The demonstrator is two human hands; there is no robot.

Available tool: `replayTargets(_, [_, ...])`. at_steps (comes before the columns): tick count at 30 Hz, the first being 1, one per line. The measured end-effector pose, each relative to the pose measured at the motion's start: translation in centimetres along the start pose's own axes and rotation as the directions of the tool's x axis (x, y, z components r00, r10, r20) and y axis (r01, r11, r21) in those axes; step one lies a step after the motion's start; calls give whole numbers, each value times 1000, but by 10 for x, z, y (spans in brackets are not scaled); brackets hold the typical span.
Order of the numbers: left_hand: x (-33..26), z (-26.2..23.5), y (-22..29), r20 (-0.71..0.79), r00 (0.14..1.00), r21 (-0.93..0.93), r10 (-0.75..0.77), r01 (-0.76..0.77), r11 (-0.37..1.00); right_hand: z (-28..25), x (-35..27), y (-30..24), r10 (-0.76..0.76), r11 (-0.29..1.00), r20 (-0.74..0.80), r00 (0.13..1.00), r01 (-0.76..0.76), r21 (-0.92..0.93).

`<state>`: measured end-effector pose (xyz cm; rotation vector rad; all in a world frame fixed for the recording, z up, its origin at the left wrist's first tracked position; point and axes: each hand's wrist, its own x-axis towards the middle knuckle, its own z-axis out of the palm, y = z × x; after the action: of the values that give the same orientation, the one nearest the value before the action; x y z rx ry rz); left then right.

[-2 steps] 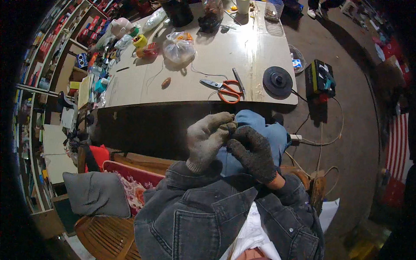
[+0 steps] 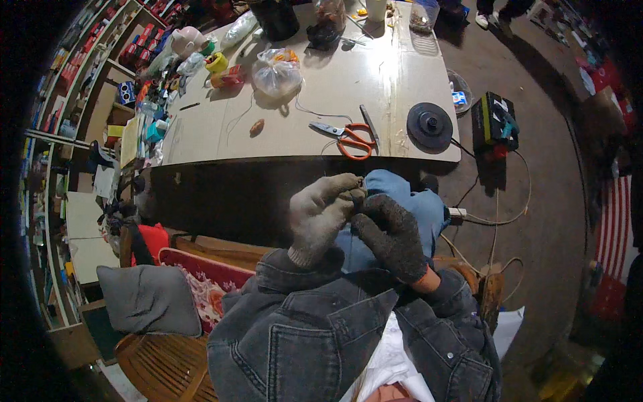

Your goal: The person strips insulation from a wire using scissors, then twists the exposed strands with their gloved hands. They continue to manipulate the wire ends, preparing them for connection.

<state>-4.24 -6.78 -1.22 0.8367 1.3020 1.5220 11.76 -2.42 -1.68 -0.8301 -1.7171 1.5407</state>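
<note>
In the head view, a dim, cluttered room surrounds a pale table [image 2: 214, 142], with packed shelves [image 2: 72, 75] toward ten o'clock from the person's hands and bare brown floor [image 2: 546, 194] at three. A grey cushion [image 2: 149, 300] lies at eight o'clock.

Almost nothing has changed since a moment ago: both gloved hands keep the same place above the blue trouser legs [image 2: 387, 182], just short of the table edge. The fine work at the fingertips therefore appears to be at a steady point, with no fresh grip taken.

The left hand [image 2: 320, 213], in a pale glove, pinches a small dark piece [image 2: 362, 181] at its fingertips. The right hand [image 2: 392, 238], in a dark glove, curls in from four o'clock, its fingertips just beside the left's; whether it grips the piece too cannot be told. The gloves cover most of the piece, so its long axis and pointing direction cannot be read.

At twelve o'clock from the hands lie orange-handled scissors [image 2: 356, 149], blades aimed between nine and ten. Beside them a slim dark tool [image 2: 366, 119] runs from eleven to five. A black disc [image 2: 429, 127] rests between one and two o'clock, and a tied plastic bag [image 2: 276, 75] sits at eleven.
</note>
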Motion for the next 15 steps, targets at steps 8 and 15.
replayTargets(8, [6, -6, 4, -18, 980, -241, -199, 189, 952, 10, 14, 22, -105, 979, 9, 994, 105, -177])
replayTargets(15, [8, -35, 12, -84, 968, -291, -236, 203, 935, 14, 45, 52, 124, 954, 155, 980, -75, -292])
